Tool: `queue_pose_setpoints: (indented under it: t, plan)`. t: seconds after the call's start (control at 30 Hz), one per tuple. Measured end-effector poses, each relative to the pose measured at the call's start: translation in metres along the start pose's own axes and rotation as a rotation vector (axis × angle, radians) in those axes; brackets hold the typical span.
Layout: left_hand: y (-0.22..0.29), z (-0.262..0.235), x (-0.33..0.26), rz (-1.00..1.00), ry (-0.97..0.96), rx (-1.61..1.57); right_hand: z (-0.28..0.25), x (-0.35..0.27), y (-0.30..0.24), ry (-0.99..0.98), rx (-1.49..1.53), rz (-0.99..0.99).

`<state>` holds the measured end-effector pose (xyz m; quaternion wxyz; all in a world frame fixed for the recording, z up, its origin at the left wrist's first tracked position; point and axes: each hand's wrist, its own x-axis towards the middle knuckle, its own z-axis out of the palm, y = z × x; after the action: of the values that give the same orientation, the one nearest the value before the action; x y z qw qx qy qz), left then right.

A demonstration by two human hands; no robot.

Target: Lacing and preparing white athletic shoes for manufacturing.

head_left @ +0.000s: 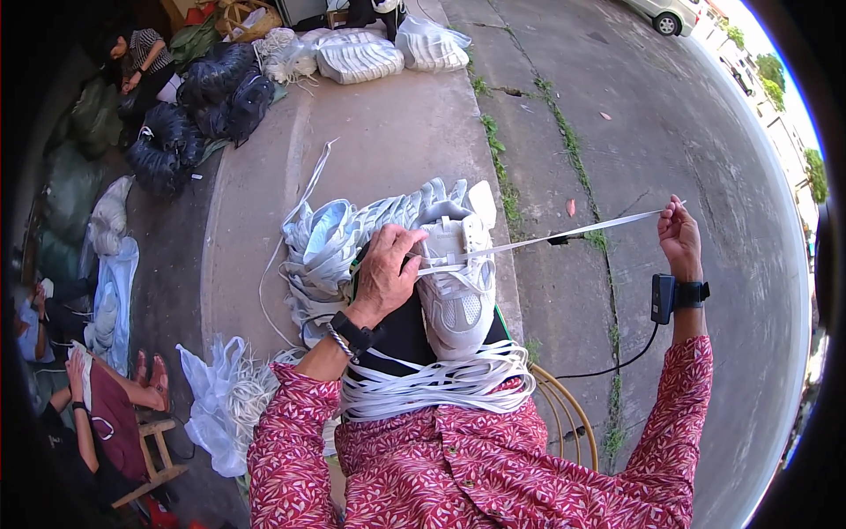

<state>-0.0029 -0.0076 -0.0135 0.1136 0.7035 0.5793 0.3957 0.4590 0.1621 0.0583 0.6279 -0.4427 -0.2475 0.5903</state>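
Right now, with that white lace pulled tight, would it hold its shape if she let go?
Probably not. The lace looks flat and thin, straight only because the right hand pulls it. The spare laces on her lap droop in loose loops, so it likely flops. It seems very light.

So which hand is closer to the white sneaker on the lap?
Left. The left hand rests on the white sneaker; the right hand is out to its right, holding the white lace.

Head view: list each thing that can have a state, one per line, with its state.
White mesh sports shoe: upright on the lap, partly laced.
Flat white lace: pulled taut out to the right.
Left hand: pressing on the shoe.
Right hand: fingers pinched on the lace end.
Bundle of loose white laces: heaped on the lap.
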Motion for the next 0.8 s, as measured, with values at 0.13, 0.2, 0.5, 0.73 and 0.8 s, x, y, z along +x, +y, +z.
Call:
queue_pose_setpoints:
  t: [0.13, 0.2, 0.5, 0.73, 0.8]
  plan:
    - [-0.006, -0.005, 0.007, 0.030, -0.080, -0.038, -0.018, 0.012, -0.030, 0.019, -0.047, -0.079]
    - [-0.011, -0.006, 0.007, 0.069, -0.090, -0.025, -0.037, 0.027, -0.073, 0.016, -0.034, -0.155]
    - [-0.003, -0.005, 0.006, -0.035, -0.070, -0.111, -0.039, 0.010, -0.058, -0.011, -0.160, -0.167]
    - [-0.004, -0.003, -0.002, -0.059, 0.011, 0.124, 0.082, -0.072, 0.104, -0.479, -0.675, 0.106]
    - [-0.011, -0.004, -0.008, -0.090, -0.136, 0.239, 0.117, -0.088, 0.130, -0.684, -0.717, 0.094]
